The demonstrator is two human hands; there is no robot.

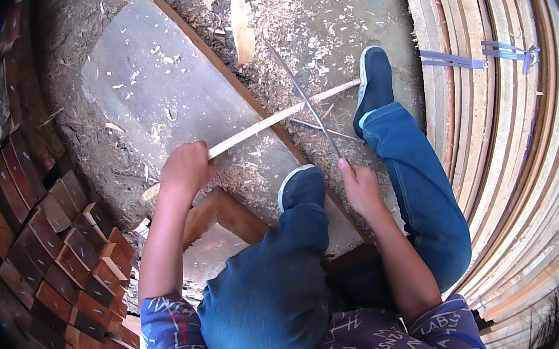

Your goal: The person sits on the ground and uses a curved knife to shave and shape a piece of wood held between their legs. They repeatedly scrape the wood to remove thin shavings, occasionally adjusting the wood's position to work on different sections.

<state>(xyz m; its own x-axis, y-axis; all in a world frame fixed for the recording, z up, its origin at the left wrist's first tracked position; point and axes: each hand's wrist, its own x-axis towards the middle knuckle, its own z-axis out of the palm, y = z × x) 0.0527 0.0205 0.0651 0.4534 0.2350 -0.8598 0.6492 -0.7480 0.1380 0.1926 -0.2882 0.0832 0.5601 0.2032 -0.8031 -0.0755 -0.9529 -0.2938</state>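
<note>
My left hand point(185, 169) grips one end of a long thin pale wooden strip point(273, 118) that runs up to the right toward my right shoe point(372, 83). My right hand point(357, 183) holds the near end of a slim grey metal blade point(302, 97) that crosses over the strip. My left shoe point(300, 186) rests on a flat grey wooden board point(161, 85) lying on the ground. Both knees in blue jeans are bent below me.
Wood shavings point(316, 7) cover the dirt ground. Stacked reddish wood blocks point(48, 246) line the left. A tall stack of pale thin planks point(514, 136), tied with blue strapping point(472, 59), fills the right. A split offcut point(241, 22) lies at top.
</note>
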